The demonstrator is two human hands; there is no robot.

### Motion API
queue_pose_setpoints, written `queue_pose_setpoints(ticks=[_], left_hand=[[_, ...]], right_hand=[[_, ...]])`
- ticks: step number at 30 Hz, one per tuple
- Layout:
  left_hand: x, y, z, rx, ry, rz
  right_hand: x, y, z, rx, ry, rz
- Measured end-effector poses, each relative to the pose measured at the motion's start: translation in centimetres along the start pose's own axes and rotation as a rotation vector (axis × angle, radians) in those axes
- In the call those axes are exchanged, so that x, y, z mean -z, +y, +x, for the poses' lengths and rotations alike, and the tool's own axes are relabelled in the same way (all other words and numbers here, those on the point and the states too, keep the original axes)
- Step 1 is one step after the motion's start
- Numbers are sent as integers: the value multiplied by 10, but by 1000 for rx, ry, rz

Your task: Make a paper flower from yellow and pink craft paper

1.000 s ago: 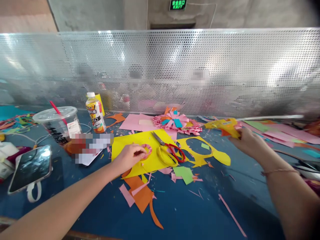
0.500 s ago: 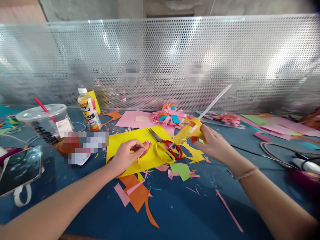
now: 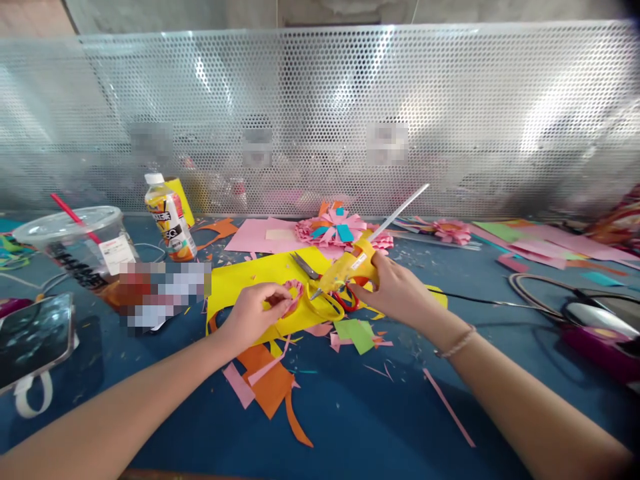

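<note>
Between thumb and fingers, my left hand [image 3: 260, 308] pinches a small curled pink paper flower [image 3: 294, 293] above a yellow sheet [image 3: 250, 277]. My right hand [image 3: 395, 283] is wrapped round a yellow glue gun [image 3: 350, 267], whose nozzle points left toward the flower, a short gap away. A clear glue stick [image 3: 403, 210] juts up from the gun's back end. Under the gun lie scissors [image 3: 305, 267] with red handles, blades toward the back left. A yellow paper strip [image 3: 325, 308] curls beside them.
A large pink paper flower [image 3: 335, 230] lies behind the gun. A plastic cup [image 3: 75, 233], a juice bottle [image 3: 170, 220] and a phone [image 3: 37, 340] stand or lie at left. Orange scraps [image 3: 267, 383] and a green scrap [image 3: 356, 335] lie in front. A perforated metal screen [image 3: 320, 87] rises behind.
My right hand has moved left and slightly down with the glue gun, bringing the nozzle closer to the small flower. My left hand has turned the flower more upright.
</note>
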State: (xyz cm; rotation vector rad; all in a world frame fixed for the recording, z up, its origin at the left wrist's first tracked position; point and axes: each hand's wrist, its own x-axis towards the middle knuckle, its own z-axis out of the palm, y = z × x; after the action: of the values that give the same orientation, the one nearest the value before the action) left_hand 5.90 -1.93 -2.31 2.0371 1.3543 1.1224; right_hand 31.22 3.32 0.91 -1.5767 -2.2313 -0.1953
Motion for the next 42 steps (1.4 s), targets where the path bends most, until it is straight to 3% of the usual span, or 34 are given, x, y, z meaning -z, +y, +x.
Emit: queue_pose_setpoints(ticks=[18,42], left_hand=[[0,3,2,-78,18,108],[0,2,2,-134,46,109]], right_hand=[[-11,-16,-7,174,-4,-81],[-1,-21,-10,221,14,-219]])
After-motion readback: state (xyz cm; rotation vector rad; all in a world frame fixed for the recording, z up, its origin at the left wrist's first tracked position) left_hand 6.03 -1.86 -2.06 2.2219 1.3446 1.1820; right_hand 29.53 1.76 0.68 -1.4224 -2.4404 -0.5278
